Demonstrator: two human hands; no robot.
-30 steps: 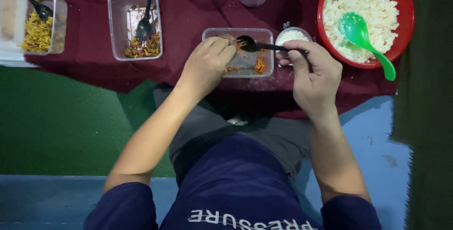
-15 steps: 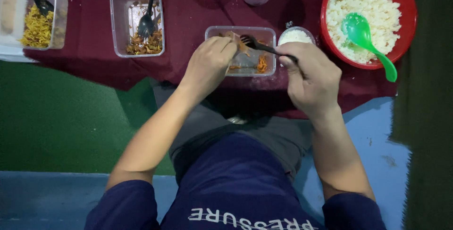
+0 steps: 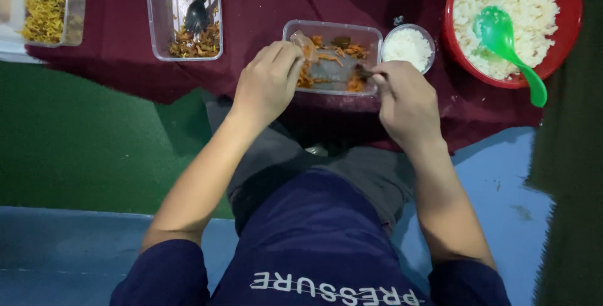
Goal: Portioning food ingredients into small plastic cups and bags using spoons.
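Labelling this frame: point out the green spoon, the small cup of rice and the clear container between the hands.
green spoon (image 3: 496, 32), head view, on its bowl.
small cup of rice (image 3: 407, 47), head view, on the rice.
clear container (image 3: 336, 28), head view, on its far rim.

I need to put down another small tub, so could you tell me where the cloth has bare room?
The widest bare maroon cloth lies between the tub with the black spoon and the clear tray that the left hand steadies. Around the right hand, small rice cup and red bowl it is crowded.
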